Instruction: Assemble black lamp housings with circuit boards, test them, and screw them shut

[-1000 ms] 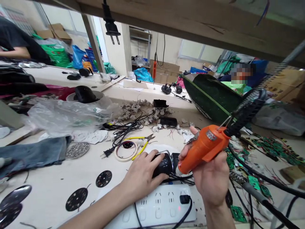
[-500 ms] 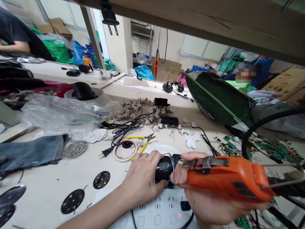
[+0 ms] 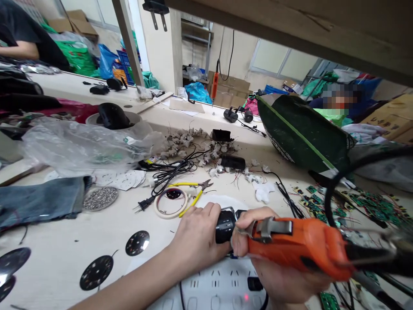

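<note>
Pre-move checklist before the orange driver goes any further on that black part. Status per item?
1. Left hand steadying the black cylindrical part: ok, fingers wrapped over it.
2. Right hand gripping the orange power tool: ok, held roughly level, nose toward the part.
3. Tool tip seated on the part: cannot tell, a finger hides the contact.
4. Tool's black cable clear of the work: ok, it loops off to the right.
5. White power strip under the hands: not ok, crowds the work; red light on.
6. Yellow-handled cutters out of the way: ok, beyond the hands.

Pale counter [image 3: 64, 232] across the lower frame, wooden shelf [image 3: 290, 26] overhead, cream wall [image 3: 161, 51] and windows [image 3: 277, 64] behind, daylight
</note>
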Available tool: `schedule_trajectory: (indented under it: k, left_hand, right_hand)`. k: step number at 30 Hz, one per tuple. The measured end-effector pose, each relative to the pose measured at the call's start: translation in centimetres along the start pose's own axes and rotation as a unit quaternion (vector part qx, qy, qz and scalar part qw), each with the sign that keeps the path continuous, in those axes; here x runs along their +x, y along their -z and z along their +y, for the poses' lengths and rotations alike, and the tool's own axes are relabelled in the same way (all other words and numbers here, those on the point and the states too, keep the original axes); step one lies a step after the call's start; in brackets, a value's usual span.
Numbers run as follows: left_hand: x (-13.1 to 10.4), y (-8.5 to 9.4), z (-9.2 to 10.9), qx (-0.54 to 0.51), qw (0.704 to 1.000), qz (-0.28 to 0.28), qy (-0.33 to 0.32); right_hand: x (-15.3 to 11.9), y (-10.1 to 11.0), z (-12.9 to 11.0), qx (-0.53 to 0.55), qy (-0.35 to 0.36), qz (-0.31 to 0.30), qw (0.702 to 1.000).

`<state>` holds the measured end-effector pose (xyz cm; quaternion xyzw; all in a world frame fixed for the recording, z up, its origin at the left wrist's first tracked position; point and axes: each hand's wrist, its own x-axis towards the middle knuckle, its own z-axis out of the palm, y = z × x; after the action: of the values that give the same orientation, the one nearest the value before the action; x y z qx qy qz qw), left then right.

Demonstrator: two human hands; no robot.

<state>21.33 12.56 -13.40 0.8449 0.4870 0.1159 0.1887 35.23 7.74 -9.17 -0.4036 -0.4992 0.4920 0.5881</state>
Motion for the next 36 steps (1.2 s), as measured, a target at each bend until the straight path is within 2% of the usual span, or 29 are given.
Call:
schedule_trajectory:
  k: [3,7,11,16,18,22,28,33,36]
  left_hand:
    - [0.0,0.0,-0.1,-0.017,1.0,-0.001,-0.001]
    - [-0.1,0.0,-0.5,-0.04,0.999,-0.014,-0.005]
    - [-0.1,-0.3,-0.6,-0.033,0.999,-0.001,-0.009]
    - [-0.2,-0.5,-0.3,-0.02,0.999,0.03,-0.005]
    - [-0.2,-0.3,-0.2,-0.026,0.999,0.028,-0.004]
    - [-0.2,0.1,-0.1,-0.042,0.999,0.004,0.017]
    - [0.0,0.0,-0.3,-0.061,0.998,0.002,0.025]
    - [0.1,0.1,-0.2,-0.077,0.996,-0.005,0.034]
    - [0.2,0.1,-0.3,-0.086,0.996,-0.003,0.027]
  right_hand:
    - [0.6,-0.5,0.2,0.084,0.032,0.027,0.996]
    - [0.3,-0.4,0.3,0.06,0.009,-0.01,0.998]
    - [-0.1,0.2,0.2,0.033,0.034,-0.035,0.998]
    - [1.0,0.7,-1.1,0.112,0.037,-0.047,0.992]
    - [1.8,0.7,-1.9,0.121,0.077,-0.034,0.989]
    - [3.8,-0.1,-1.9,0.145,0.154,0.04,0.977]
    - [5.1,-1.3,0.2,0.138,0.142,0.05,0.979]
    - [4.6,-1.4,-0.3,0.135,0.123,0.044,0.982]
    - [4.5,-1.4,-0.1,0.134,0.094,0.015,0.986]
